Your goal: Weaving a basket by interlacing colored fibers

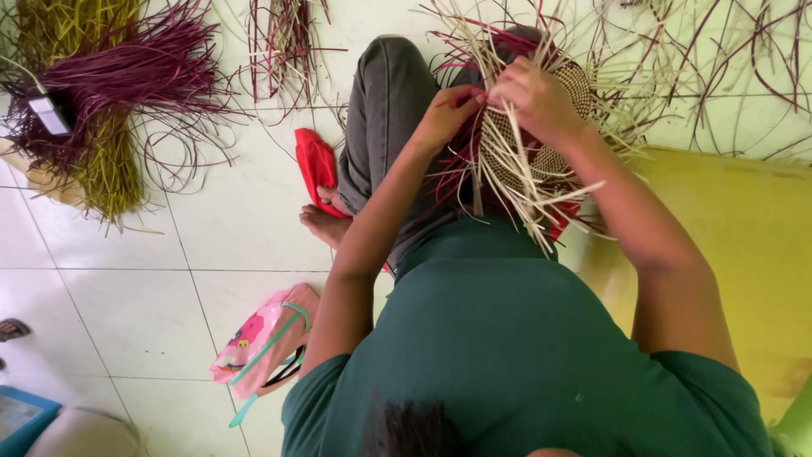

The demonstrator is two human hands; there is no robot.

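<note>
Two hands, left (446,112) and right (534,97), grip one woven basket (541,156).

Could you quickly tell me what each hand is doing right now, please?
Left hand: closed, pinching pale strands.
Right hand: closed, gripping the woven basket piece.

thing: half-woven basket piece (541,144), tan strips with dark red ones mixed in
state: unfinished, loose strip ends sticking out all round
pose: tilted up on edge
where: on the person's lap, both hands on its upper edge
</note>
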